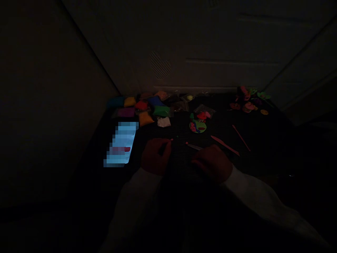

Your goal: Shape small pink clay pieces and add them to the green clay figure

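Observation:
The scene is very dark. My left hand (156,155) is curled, its fingertips pinching a tiny red bit (171,140) of something I cannot make out. My right hand (213,162) is closed around a thin pointed tool (192,146) whose pink-tipped end points left toward the left hand. Both hands rest low on the dark mat (263,140), close together, in white sleeves. Just beyond them lies a round green clay piece with red and pink parts (197,125).
A lit phone screen (121,143) lies left of my hands. Several coloured clay packets (147,107) are heaped behind it. Two pink sticks (224,145) (240,137) lie to the right. More small clay shapes (249,102) sit at the far right by the wall.

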Motion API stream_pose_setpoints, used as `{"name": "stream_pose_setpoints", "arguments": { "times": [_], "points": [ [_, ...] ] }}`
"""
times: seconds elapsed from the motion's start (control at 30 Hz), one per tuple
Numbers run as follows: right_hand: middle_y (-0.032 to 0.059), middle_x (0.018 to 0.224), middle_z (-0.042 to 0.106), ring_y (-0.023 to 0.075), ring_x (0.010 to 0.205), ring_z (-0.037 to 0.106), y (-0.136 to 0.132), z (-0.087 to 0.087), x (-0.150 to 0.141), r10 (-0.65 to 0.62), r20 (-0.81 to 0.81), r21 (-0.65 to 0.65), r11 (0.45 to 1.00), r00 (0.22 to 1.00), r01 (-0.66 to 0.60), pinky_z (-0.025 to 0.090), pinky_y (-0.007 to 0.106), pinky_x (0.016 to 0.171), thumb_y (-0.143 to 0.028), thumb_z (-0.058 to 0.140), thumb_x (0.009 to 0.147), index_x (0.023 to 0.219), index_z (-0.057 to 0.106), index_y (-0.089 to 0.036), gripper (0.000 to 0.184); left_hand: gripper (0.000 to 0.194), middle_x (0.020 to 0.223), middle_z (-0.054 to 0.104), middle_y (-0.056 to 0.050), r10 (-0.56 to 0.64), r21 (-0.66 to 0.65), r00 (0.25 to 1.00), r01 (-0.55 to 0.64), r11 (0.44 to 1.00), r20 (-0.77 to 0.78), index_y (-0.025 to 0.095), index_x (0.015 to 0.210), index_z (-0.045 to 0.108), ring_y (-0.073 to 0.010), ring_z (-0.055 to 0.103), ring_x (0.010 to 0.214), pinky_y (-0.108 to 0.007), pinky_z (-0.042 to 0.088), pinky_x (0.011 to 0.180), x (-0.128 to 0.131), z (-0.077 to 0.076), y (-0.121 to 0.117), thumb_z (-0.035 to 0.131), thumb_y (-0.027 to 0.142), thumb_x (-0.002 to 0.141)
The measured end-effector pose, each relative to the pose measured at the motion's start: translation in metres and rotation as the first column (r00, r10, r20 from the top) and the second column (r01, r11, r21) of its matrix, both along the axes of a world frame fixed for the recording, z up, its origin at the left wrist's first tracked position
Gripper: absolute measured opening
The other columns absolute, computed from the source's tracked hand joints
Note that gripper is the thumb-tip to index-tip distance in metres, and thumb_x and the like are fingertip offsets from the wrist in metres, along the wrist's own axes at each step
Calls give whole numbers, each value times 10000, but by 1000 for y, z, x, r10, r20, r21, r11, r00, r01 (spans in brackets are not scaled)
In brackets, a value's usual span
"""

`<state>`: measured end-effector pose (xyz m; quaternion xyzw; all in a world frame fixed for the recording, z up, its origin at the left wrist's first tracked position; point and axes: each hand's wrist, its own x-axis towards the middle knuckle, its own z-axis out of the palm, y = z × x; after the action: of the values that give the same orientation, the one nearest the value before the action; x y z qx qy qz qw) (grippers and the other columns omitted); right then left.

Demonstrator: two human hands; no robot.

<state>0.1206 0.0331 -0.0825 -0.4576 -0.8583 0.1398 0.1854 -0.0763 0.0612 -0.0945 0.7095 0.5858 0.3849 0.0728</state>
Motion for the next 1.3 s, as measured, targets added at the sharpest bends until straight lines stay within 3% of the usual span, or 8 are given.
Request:
{"name": "stream_pose_setpoints", "arguments": {
  "times": [0.17, 0.27, 0.5, 0.67, 0.93, 1.3],
  "points": [
    [-2, 777, 593, 152, 744, 475, 1, -8, -7, -38, 225, 124, 992, 974, 10, 214, 334, 676, -424, 400, 793, 807, 573, -220, 268, 162, 755, 599, -16, 0, 4, 1000, 0, 1000, -6, 166, 775, 595, -116, 531, 723, -238, 416, 679, 0, -2, 0, 483, 271, 723],
    [-2, 780, 592, 156, 749, 465, 1, -8, -7, -47, 267, 150, 989, 963, 7, 207, 340, 674, -440, 391, 792, 835, 571, -227, 282, 164, 755, 598, -18, -2, 1, 1000, 2, 1000, -16, 162, 776, 596, -118, 531, 728, -238, 415, 679, 0, -2, 1, 486, 272, 722],
    [26, 877, 587, 158, 777, 450, -10, -2, 7, -27, 248, 138, 990, 968, -7, 211, 344, 686, -458, 395, 783, 1030, 519, -233, 356, 151, 753, 598, -18, -13, 11, 1000, 13, 1000, -8, 167, 767, 592, -121, 530, 731, -246, 415, 684, 0, -1, 1, 491, 268, 719],
    [24, 866, 571, 171, 788, 436, -22, -9, 8, -42, 245, 174, 985, 969, -2, 205, 373, 717, -431, 363, 804, 1098, 474, -279, 350, 155, 791, 600, -24, -35, -26, 999, 36, 999, 17, 176, 782, 586, -128, 525, 766, -259, 411, 707, -2, -4, 2, 478, 275, 729],
    [36, 853, 542, 178, 804, 427, -24, -13, 1, -33, 214, 248, 968, 976, -22, 200, 381, 707, -439, 382, 787, 1075, 493, -333, 326, 159, 736, 593, -23, -15, 13, 1000, 15, 1000, -11, 180, 756, 587, -131, 528, 713, -258, 422, 647, -2, -7, 5, 464, 276, 726],
    [64, 864, 541, 180, 839, 423, -30, -4, 1, -68, 174, 282, 959, 982, 16, 200, 371, 737, -433, 387, 784, 1066, 522, -266, 355, 182, 716, 580, -21, 0, 4, 1000, 0, 1000, -27, 182, 759, 590, -124, 517, 666, -259, 417, 619, -2, -14, 13, 446, 287, 724]
  ]
}}
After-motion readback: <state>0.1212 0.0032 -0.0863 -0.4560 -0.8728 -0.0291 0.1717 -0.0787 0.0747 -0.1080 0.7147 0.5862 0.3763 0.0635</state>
